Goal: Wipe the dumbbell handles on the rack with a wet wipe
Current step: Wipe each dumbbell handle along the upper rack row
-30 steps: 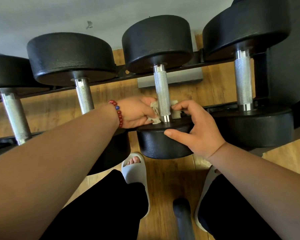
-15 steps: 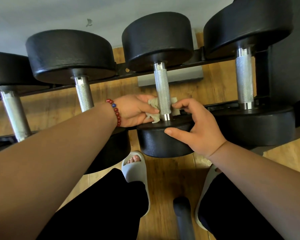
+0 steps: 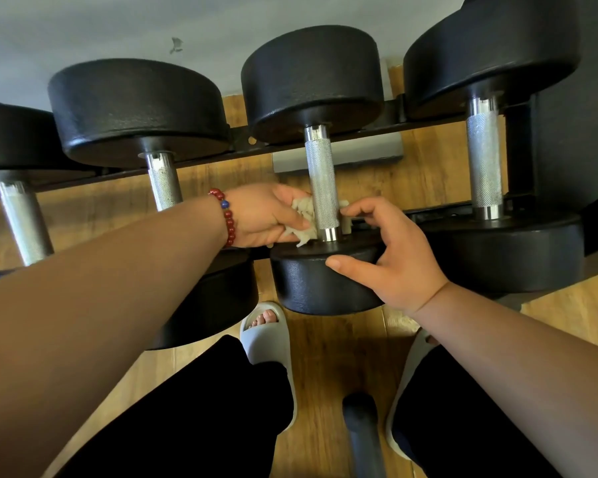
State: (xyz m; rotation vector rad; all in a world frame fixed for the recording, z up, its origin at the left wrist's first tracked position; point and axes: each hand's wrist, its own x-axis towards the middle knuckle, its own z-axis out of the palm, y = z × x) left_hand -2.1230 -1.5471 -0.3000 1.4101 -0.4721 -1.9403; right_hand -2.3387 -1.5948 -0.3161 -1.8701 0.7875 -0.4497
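Note:
Several black dumbbells lie across a black rack [image 3: 359, 132]. A crumpled pale wet wipe [image 3: 302, 219] passes behind the knurled steel handle [image 3: 321, 188] of the middle dumbbell, low down near its front head [image 3: 311, 281]. My left hand [image 3: 263, 215], with a red bead bracelet on the wrist, grips the wipe's left end. My right hand [image 3: 390, 257] pinches the wipe's right end with its fingertips beside the handle, while its thumb rests on the front head's edge.
Neighbouring handles stand to the left [image 3: 163, 184], far left [image 3: 23, 222] and right [image 3: 484, 167]. Below are the wooden floor [image 3: 328, 357], my feet in grey slippers [image 3: 266, 339] and a dark rod [image 3: 363, 432] near the bottom edge.
Both hands and the wipe have crept slightly up the middle handle; the grip on each end looks the same.

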